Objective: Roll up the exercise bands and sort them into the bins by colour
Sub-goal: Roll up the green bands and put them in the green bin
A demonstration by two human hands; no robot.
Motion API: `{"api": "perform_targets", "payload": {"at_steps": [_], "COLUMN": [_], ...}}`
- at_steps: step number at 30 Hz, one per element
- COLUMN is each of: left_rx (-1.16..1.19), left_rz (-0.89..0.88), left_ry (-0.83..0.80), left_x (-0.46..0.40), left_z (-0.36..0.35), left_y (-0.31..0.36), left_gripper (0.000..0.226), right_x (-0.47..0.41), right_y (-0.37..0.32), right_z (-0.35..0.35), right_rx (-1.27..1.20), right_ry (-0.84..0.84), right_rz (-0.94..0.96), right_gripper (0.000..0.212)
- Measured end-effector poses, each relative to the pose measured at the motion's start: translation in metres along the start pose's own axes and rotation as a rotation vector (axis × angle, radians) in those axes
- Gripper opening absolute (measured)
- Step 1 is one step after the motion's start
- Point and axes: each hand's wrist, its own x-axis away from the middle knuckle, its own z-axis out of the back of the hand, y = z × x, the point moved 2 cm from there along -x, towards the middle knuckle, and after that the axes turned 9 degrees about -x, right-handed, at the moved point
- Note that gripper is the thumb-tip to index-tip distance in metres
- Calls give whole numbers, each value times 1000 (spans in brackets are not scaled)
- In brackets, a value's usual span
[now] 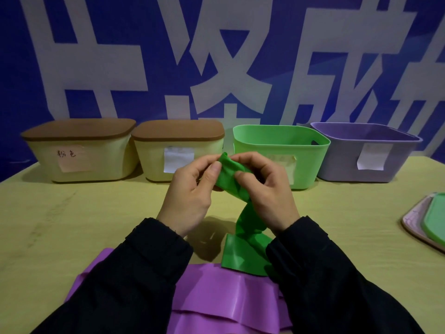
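Green band (230, 175) is pinched at its upper end between the fingers of the left hand (190, 196) and right hand (267, 191); below them it trails to the surface (96, 213) (onto a purple band (216, 297)), green bin (281, 145) just beyond the fingers.

Both hands are raised above the yellow table (72, 225), the left hand (192, 191) and the right hand (262, 189) pinching the top end of a green band (228, 174) between thumbs and fingers, while the rest of the band hangs twisted down to the table and lies over a purple band (216, 300) spread at the near edge. Along the back stand two cream bins with brown lids (79, 150) (178, 148), an open green bin (281, 141) and an open purple bin (366, 150), each with a paper label, and a pink lid (414, 220) and green lid (435, 218) lie stacked at the right edge
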Motion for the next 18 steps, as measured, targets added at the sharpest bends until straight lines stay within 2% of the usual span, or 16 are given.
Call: {"api": "perform_targets", "payload": {"at_steps": [4, 8, 12, 18], "left_rx": [26, 98, 164, 111], "left_rz": [13, 25, 28, 47], "left_ry": [10, 75, 71, 15], "left_x": [-2, -3, -4, -2], "left_z": [3, 8, 8, 1], "left_y": [2, 0, 1, -1], "left_gripper": [14, 18, 27, 17], "right_x": [0, -4, -6, -4], "right_y": [-1, 2, 6, 4], "right_z": [2, 6, 13, 9], "right_rx": [18, -80, -139, -97], "right_ry": [-42, -49, -45, -38], "right_rz": [-4, -70, -139, -63], "right_gripper": [25, 14, 5, 8]}}
